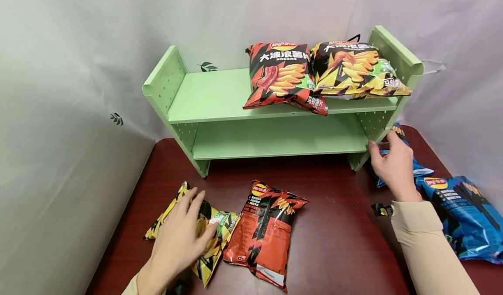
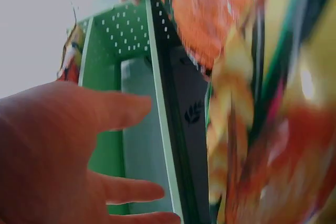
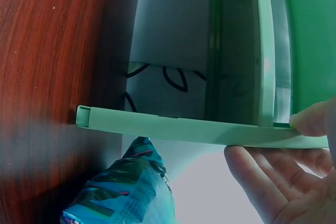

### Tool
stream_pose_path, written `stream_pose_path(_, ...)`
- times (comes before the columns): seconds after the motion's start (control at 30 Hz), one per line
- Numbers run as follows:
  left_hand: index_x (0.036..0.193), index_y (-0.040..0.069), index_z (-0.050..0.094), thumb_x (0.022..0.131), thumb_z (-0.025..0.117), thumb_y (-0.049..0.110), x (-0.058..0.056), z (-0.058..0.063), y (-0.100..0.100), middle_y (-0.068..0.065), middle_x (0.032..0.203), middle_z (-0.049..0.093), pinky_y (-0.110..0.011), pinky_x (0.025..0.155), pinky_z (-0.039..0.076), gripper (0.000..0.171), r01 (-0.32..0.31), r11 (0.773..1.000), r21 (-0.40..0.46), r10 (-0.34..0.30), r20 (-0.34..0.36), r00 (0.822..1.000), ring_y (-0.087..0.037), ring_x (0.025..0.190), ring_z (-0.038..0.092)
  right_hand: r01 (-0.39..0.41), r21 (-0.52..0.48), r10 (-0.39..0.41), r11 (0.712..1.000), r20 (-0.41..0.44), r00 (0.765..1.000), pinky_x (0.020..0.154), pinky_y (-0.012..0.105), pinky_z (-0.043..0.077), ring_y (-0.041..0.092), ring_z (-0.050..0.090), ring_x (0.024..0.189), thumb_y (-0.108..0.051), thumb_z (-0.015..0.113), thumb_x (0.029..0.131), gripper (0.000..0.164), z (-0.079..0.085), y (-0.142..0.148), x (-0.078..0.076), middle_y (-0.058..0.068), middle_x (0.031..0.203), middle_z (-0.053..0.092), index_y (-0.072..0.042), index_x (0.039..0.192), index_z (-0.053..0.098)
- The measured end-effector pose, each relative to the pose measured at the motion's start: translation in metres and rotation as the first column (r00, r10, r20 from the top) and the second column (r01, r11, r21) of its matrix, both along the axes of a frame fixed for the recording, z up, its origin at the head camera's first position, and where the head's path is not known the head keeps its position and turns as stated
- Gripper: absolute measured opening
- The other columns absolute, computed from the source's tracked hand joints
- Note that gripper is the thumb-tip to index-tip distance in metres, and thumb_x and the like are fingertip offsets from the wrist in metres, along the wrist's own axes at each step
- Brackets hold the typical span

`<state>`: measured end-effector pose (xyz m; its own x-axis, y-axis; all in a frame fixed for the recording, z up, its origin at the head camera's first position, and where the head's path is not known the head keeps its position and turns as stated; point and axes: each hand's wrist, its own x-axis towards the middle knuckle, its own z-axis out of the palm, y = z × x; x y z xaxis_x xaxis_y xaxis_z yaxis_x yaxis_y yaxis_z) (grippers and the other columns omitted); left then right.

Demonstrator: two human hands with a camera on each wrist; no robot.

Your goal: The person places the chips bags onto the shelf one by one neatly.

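My left hand [image 1: 178, 231] hovers with fingers spread over a yellow chip bag [image 1: 208, 266], partly covering it. Printed chips on that bag loom large in the left wrist view, close beside the hand. With my right hand [image 1: 393, 166] I grip the right side panel of a green two-tier shelf [image 1: 275, 140]. In the right wrist view the thumb lies on one face of the panel [image 3: 173, 128] and the fingers lie on the other. A red chip bag [image 1: 263, 234], back side up, lies against the yellow one on the table.
On the upper tier, a red chip bag [image 1: 280, 74] and a yellow chip bag [image 1: 349, 70] lean toward the right end. Blue chip bags [image 1: 463, 216] lie on the dark red table [image 1: 330, 225], right of the shelf. White curtains [image 1: 70, 68] hang around.
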<state>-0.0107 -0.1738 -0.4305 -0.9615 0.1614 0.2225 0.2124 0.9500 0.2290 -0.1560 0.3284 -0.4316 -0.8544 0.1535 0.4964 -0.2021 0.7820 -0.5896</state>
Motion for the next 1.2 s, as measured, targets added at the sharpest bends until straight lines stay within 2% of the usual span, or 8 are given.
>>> stream_pose_path(0.07,0.150,0.008,0.052,0.083,0.080,0.053,0.006,-0.003,0.005,-0.020,0.156,0.047,-0.061,0.091,0.055,0.085,0.010,0.999,-0.045,-0.011,-0.023,1.000,-0.045,0.132,0.056,0.006,-0.002,-0.006,1.000,0.000,1.000,0.062,0.000,0.028,0.047,0.068,0.094,-0.021,0.064,0.100,0.035,-0.001,0.001,0.000,0.026,0.114,0.071,0.000,0.127,0.063)
stream_pose_path(0.13,0.148,0.009,0.054,0.080,0.081,0.056,0.012,-0.006,0.010,-0.020,0.154,0.048,-0.061,0.091,0.056,0.086,0.016,0.997,-0.077,-0.019,-0.039,0.999,-0.046,0.129,0.058,0.008,-0.004,-0.008,1.000,-0.003,1.000,0.063,0.000,0.028,0.046,0.069,0.095,-0.021,0.064,0.100,0.035,-0.001,0.001,0.001,0.026,0.115,0.071,0.000,0.128,0.063)
stream_pose_path(0.23,0.146,0.010,0.056,0.077,0.081,0.059,0.019,-0.007,0.017,-0.021,0.151,0.049,-0.060,0.082,0.058,0.088,0.009,0.993,-0.120,-0.013,-0.034,0.999,-0.046,0.125,0.059,0.003,-0.003,-0.003,1.000,-0.012,1.000,0.064,-0.001,0.028,0.046,0.069,0.096,-0.021,0.064,0.100,0.035,-0.001,0.001,0.000,0.025,0.115,0.071,0.000,0.128,0.063)
stream_pose_path(0.4,0.149,0.013,0.052,0.075,0.079,0.068,0.030,-0.008,0.028,-0.021,0.153,0.047,-0.065,0.082,0.057,0.096,-0.004,0.978,-0.207,0.017,0.060,0.998,-0.050,0.132,0.053,-0.002,-0.002,0.002,1.000,-0.022,1.000,0.065,0.000,0.028,0.046,0.068,0.096,-0.020,0.065,0.100,0.035,-0.001,0.002,0.000,0.025,0.115,0.071,0.000,0.128,0.064)
stream_pose_path(0.6,0.152,0.013,0.048,0.072,0.078,0.074,0.036,-0.012,0.037,-0.020,0.157,0.043,-0.069,0.091,0.051,0.106,0.004,0.948,-0.318,0.055,0.177,0.983,-0.051,0.142,0.044,-0.003,-0.007,0.003,1.000,0.006,1.000,0.064,-0.001,0.028,0.047,0.068,0.097,-0.022,0.063,0.101,0.036,0.000,0.000,0.000,0.027,0.115,0.070,0.001,0.128,0.063)
stream_pose_path(0.73,0.152,0.011,0.047,0.070,0.081,0.068,0.035,-0.017,0.038,-0.021,0.156,0.043,-0.073,0.094,0.047,0.106,0.005,0.943,-0.334,0.056,0.173,0.983,-0.051,0.144,0.040,-0.004,-0.010,0.004,1.000,0.014,1.000,0.064,-0.001,0.028,0.047,0.068,0.098,-0.023,0.063,0.101,0.036,0.001,0.000,0.000,0.027,0.114,0.070,0.001,0.127,0.062)
stream_pose_path(0.9,0.149,0.009,0.049,0.066,0.085,0.054,0.030,-0.022,0.032,-0.021,0.154,0.047,-0.075,0.094,0.046,0.102,0.029,0.939,-0.343,0.001,0.088,0.996,-0.052,0.144,0.040,-0.004,-0.007,0.004,1.000,0.015,1.000,0.064,-0.001,0.028,0.047,0.068,0.096,-0.022,0.063,0.100,0.034,0.001,0.001,0.000,0.028,0.112,0.070,0.002,0.125,0.062)
stream_pose_path(1.2,0.150,0.009,0.049,0.062,0.090,0.040,0.011,-0.034,0.014,-0.020,0.156,0.045,-0.080,0.094,0.042,0.102,0.070,0.932,-0.355,-0.061,0.035,0.997,-0.054,0.145,0.038,-0.008,0.004,0.008,1.000,0.005,1.000,0.064,0.001,0.029,0.048,0.068,0.096,-0.022,0.064,0.100,0.034,0.002,0.001,0.000,0.028,0.111,0.070,0.003,0.123,0.062)
